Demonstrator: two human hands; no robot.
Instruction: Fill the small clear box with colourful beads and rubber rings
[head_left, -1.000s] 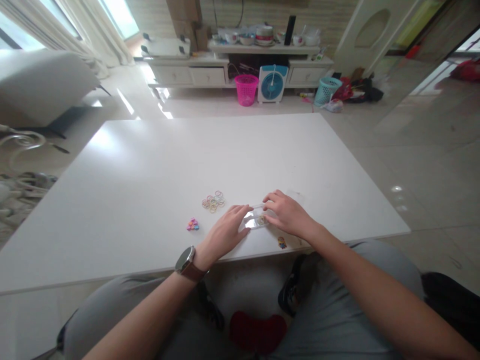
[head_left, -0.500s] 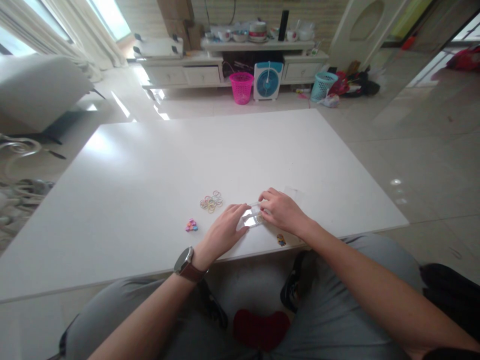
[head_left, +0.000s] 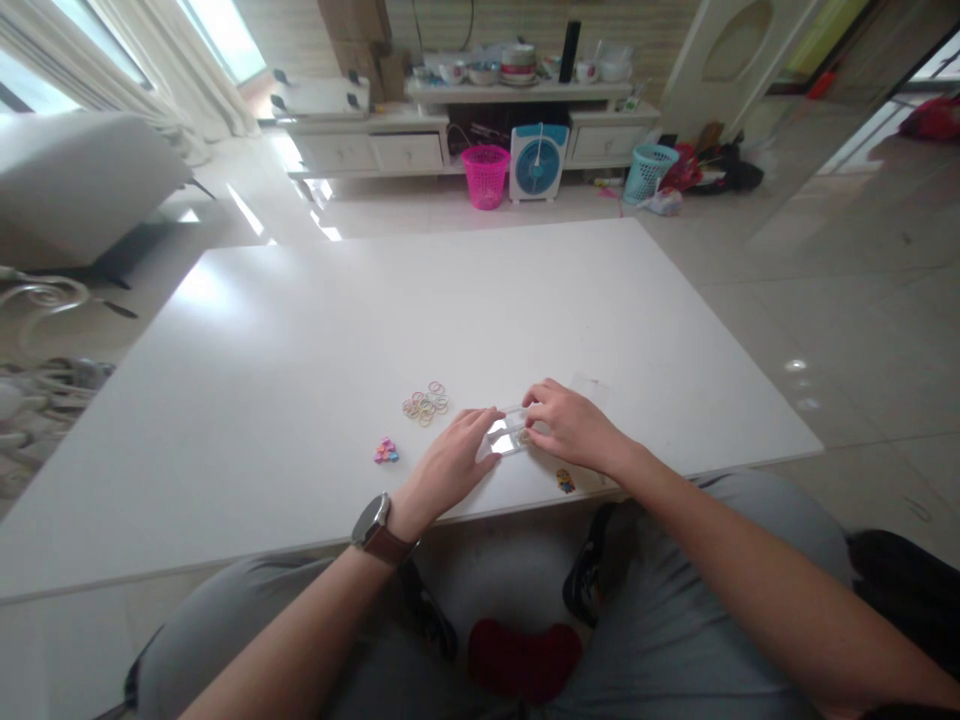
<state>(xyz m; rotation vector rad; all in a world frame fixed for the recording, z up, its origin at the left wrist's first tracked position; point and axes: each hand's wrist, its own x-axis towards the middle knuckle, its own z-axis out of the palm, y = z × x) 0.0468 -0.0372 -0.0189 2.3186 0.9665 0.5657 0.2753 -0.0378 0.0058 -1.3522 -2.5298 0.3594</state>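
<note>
A small clear plastic box (head_left: 504,438) with compartments rests near the front edge of the white table (head_left: 360,330). My left hand (head_left: 454,452), a watch on its wrist, grips the box's left end between thumb and fingers. At the box's right end is my right hand (head_left: 566,425), its fingers bent over a compartment and pinching at something small and pale there, too little to make out. Left of the box lie a loose heap of coloured rubber bands (head_left: 426,404) and a cluster of small pink, orange and blue pieces (head_left: 386,451). A small yellow-and-blue cartoon figure (head_left: 565,481) lies below my right hand.
A thin transparent piece (head_left: 591,385) lies on the table beyond my right hand. The table's front edge runs just above my knees. Across the floor stand a pink basket (head_left: 486,178), a blue-and-white fan (head_left: 538,163) and a light blue basket (head_left: 649,172).
The right fingers have shifted slightly at the box's right end, with thumb and index a little further apart. The left hand keeps its hold; the whole view has moved slightly.
</note>
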